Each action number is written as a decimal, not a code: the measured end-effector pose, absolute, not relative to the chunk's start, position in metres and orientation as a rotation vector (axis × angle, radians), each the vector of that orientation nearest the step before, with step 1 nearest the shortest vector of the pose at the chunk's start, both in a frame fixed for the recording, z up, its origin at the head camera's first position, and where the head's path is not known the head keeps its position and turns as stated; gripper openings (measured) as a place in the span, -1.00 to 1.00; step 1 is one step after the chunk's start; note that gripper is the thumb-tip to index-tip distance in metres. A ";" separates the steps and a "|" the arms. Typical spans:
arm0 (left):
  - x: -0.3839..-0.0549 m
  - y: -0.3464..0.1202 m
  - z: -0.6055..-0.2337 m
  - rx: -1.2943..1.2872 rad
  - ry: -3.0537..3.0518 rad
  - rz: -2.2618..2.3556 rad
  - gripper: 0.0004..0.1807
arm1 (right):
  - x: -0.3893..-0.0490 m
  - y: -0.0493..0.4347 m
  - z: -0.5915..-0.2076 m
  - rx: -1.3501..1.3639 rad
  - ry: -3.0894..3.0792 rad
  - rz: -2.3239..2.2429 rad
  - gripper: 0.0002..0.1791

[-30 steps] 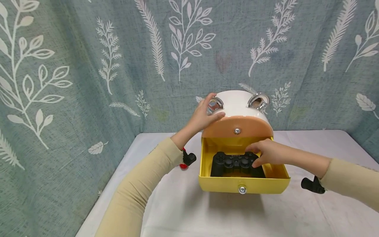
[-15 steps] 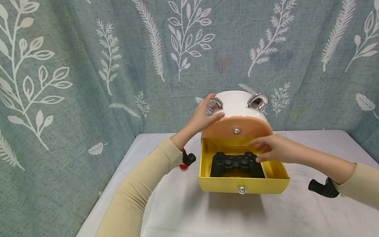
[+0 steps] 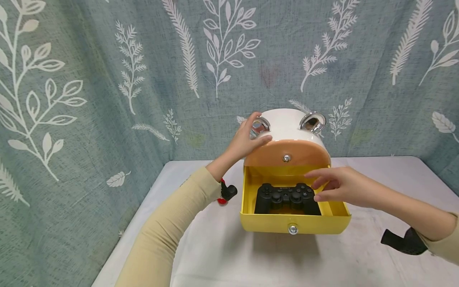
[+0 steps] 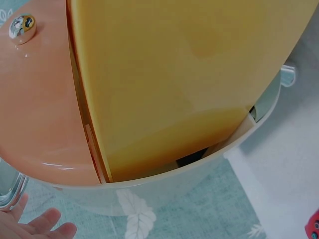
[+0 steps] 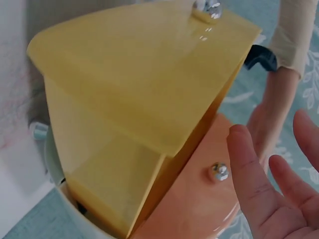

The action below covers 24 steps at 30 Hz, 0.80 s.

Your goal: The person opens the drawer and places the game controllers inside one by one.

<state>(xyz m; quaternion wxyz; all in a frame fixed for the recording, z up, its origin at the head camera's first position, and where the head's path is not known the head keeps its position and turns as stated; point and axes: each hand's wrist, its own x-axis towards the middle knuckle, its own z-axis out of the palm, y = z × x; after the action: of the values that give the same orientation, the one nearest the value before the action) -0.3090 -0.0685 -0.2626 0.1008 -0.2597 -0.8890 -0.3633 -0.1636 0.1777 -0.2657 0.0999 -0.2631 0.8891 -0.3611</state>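
Note:
A rounded white case with two chrome rings stands on the table; an orange drawer front sits above a pulled-out yellow drawer. Inside that drawer lies a black game controller. My left hand rests on the case's upper left by one ring, thumb at its front edge; in the left wrist view its fingertips show beside the ring. My right hand, fingers apart and holding nothing, hovers over the drawer's right side, off the controller. In the right wrist view its fingers are spread before the orange front.
A small red object, partly hidden by the left wrist camera, lies on the white-covered table. It shows at the left wrist view's edge. A patterned curtain hangs behind and to the left.
My right hand has let go of the controller and drawn back to the right, its fingers spreading. The controller stays in the drawer, and my left hand has not moved.

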 end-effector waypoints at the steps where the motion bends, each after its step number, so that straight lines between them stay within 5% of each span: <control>1: -0.309 -0.069 -0.263 -0.767 -2.626 -1.073 -0.21 | -0.162 0.178 -0.266 -0.772 2.606 -1.090 -0.38; 24: -0.309 -0.069 -0.263 -0.774 -2.621 -1.066 -0.21 | -0.123 0.161 -0.312 -0.847 2.317 -1.286 -0.40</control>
<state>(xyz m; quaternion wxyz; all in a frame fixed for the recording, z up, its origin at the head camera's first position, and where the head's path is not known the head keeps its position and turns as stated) -0.3092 -0.0689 -0.2628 0.1040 -0.2625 -0.8887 -0.3613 -0.1232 0.1606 -0.3118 0.1790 -0.2995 0.8194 -0.4548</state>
